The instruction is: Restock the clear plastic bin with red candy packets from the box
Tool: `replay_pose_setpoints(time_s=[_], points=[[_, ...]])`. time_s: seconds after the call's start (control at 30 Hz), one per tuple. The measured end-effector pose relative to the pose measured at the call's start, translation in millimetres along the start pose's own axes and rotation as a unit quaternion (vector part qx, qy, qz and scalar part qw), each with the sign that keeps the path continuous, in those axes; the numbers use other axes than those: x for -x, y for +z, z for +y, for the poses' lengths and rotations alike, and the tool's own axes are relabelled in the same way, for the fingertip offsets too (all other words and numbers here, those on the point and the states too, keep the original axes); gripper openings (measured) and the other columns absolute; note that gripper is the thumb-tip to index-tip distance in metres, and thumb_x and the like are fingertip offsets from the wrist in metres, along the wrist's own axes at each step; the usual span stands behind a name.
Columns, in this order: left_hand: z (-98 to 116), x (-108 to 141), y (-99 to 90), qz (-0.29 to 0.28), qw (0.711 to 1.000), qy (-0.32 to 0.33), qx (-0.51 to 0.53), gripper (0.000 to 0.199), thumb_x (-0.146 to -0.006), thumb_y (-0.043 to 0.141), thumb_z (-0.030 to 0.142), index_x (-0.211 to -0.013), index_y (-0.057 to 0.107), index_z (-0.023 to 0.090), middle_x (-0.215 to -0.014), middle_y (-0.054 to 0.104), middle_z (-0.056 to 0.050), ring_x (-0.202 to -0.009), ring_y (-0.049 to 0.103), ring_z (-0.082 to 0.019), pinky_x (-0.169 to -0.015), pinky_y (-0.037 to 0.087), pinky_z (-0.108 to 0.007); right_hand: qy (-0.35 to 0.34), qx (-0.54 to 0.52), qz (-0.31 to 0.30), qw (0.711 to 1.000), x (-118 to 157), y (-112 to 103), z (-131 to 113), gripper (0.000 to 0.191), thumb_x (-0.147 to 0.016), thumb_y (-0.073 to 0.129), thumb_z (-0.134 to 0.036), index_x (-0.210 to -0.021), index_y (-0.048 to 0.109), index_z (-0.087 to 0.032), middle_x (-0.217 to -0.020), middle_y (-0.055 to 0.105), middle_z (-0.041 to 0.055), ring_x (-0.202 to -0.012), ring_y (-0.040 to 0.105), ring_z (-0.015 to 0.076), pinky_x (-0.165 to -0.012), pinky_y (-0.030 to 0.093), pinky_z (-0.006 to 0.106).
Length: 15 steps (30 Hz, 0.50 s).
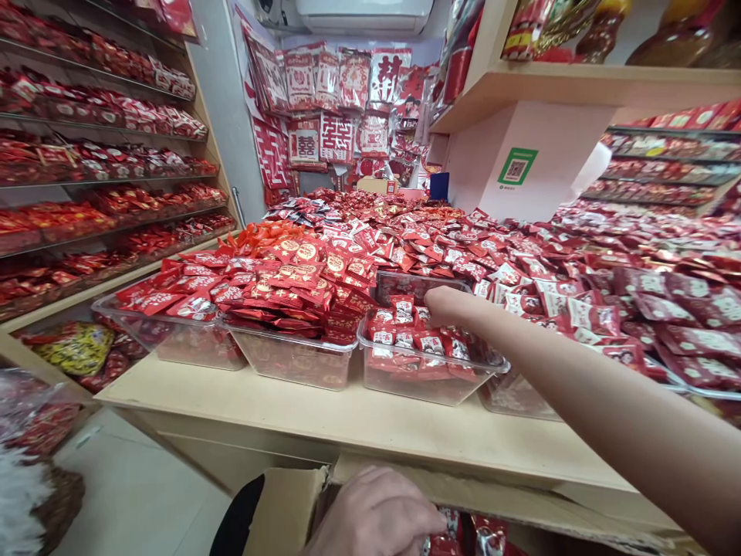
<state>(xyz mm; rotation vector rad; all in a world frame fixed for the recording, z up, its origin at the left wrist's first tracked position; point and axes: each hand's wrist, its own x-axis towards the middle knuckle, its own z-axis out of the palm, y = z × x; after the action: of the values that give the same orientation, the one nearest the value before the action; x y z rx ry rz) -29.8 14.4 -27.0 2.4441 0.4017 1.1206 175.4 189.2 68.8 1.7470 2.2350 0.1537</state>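
Note:
My right hand (pixel 448 307) reaches into a clear plastic tub (pixel 420 382) on the counter. Its fingers point down over small red-and-white candy packets (pixel 404 340) and are hidden behind the back of the hand. My left hand (pixel 379 513) is low in front of the counter, over an open cardboard box (pixel 286 502). Its fingers are curled, the tips against a shiny red candy packet (pixel 443 533). More red candy packets (pixel 489 533) lie in the box beside it. The left thumb is out of sight.
Further tubs (pixel 295 359) heaped with red packets stand on the wooden counter (pixel 231 394). Stocked shelves (pixel 104 181) line the left side. A wooden shelf (pixel 625 85) overhangs the right. Bagged goods (pixel 35 409) are on the floor at left.

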Motion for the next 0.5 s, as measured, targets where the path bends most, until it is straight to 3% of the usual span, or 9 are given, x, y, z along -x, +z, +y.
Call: replay_pose_setpoints(time_s=[0.13, 0.27, 0.5], points=[[1, -1, -0.2, 0.002, 1.0, 0.002, -0.008, 0.018, -0.079, 0.051, 0.007, -0.094, 0.053, 0.018, -0.077, 0.067, -0.003, -0.066, 0.06, -0.011, -0.061, 0.045, -0.021, -0.005, -0.01, 0.036, 0.999, -3, -6, -3, 0.027, -0.072, 0.058, -0.02, -0.096, 0.066, -0.009, -0.097, 0.067, 0.0152, -0.092, 0.061, 0.0259, -0.074, 0.045, 0.027], [1, -2, 0.4, -0.002, 1.0, 0.004, -0.014, 0.019, -0.079, 0.051, 0.007, -0.094, 0.054, 0.018, -0.078, 0.068, -0.003, -0.065, 0.06, -0.011, -0.06, 0.045, -0.02, -0.022, -0.035, 0.033, 0.999, -10, 1, -10, 0.032, -0.073, 0.059, -0.026, -0.102, 0.062, -0.015, -0.101, 0.066, 0.0097, -0.092, 0.061, 0.0235, -0.073, 0.046, 0.026], [10, -10, -9.6, -0.003, 1.0, -0.014, 0.027, 0.024, -0.078, 0.048, 0.005, -0.097, 0.055, 0.018, -0.081, 0.067, -0.004, -0.07, 0.061, -0.012, -0.064, 0.049, -0.02, 0.04, -0.06, 0.047, 0.996, -13, 16, -13, 0.033, -0.073, 0.058, -0.026, -0.099, 0.063, -0.006, -0.1, 0.065, 0.0181, -0.093, 0.061, 0.0292, -0.074, 0.047, 0.032]])
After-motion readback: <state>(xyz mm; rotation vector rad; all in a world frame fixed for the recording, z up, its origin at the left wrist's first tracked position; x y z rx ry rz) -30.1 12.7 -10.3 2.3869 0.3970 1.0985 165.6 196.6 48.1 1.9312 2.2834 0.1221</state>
